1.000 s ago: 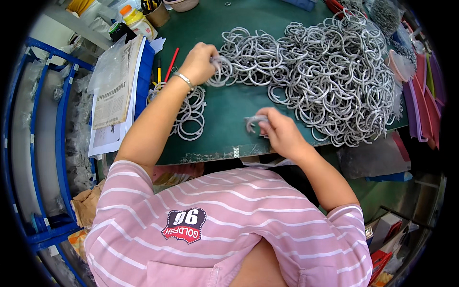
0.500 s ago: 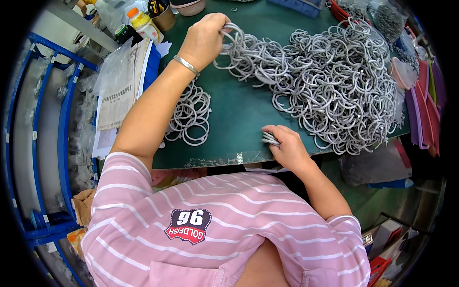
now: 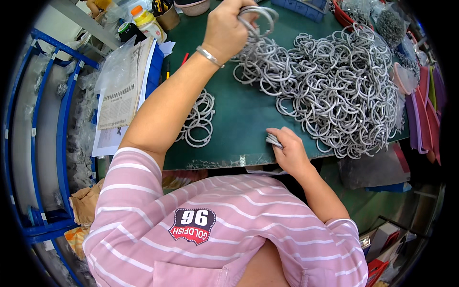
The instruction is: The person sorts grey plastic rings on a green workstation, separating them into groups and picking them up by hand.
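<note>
A large heap of grey cord rings [image 3: 339,91] covers the right half of the green table [image 3: 229,124]. At the heap's far left end my left hand [image 3: 227,31] is closed on a few grey rings [image 3: 263,21], lifted above the others. My right hand [image 3: 289,150] stays low by the table's front edge, fingers closed round a small bundle of grey rings [image 3: 273,140]; the rest of that bundle is hidden in the palm. Partly behind my left forearm lies a smaller group of grey rings [image 3: 198,125], spread flat.
Newspaper and papers [image 3: 122,91] lie on a blue tray at the left, near a yellow bottle with an orange cap [image 3: 147,23]. A blue crate [image 3: 301,8] and a red basket [image 3: 346,14] stand at the back. Blue shelving [image 3: 62,129] fills the left side.
My left hand has moved up and to the right, lifting a few rings off the heap's left end. My right hand has hardly moved and keeps its bundle.
</note>
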`<state>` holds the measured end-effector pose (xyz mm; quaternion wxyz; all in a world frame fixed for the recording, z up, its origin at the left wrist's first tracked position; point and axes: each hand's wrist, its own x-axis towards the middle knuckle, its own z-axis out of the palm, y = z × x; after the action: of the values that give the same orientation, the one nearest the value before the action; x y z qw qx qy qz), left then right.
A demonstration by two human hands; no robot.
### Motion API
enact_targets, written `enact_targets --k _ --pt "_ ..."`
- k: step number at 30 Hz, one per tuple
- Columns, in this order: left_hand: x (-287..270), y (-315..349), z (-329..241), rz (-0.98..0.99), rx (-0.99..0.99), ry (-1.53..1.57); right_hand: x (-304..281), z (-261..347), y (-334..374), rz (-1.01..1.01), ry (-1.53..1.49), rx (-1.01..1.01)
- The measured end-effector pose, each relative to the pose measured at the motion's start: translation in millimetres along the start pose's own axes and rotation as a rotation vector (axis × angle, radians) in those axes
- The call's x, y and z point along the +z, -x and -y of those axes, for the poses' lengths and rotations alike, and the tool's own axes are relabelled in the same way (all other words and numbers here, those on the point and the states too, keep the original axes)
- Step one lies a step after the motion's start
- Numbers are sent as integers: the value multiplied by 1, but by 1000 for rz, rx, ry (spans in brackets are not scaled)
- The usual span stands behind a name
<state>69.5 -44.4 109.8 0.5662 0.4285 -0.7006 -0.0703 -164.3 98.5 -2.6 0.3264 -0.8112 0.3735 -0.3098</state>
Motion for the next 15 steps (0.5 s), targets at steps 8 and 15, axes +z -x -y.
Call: enact_targets --k 8,15 --pt "2 25 37 258 -666 -126 -22 13 -59 -251 122 -360" --pt "-10 22 10 -164 -325 945 0 15 -124 -171 490 -224"
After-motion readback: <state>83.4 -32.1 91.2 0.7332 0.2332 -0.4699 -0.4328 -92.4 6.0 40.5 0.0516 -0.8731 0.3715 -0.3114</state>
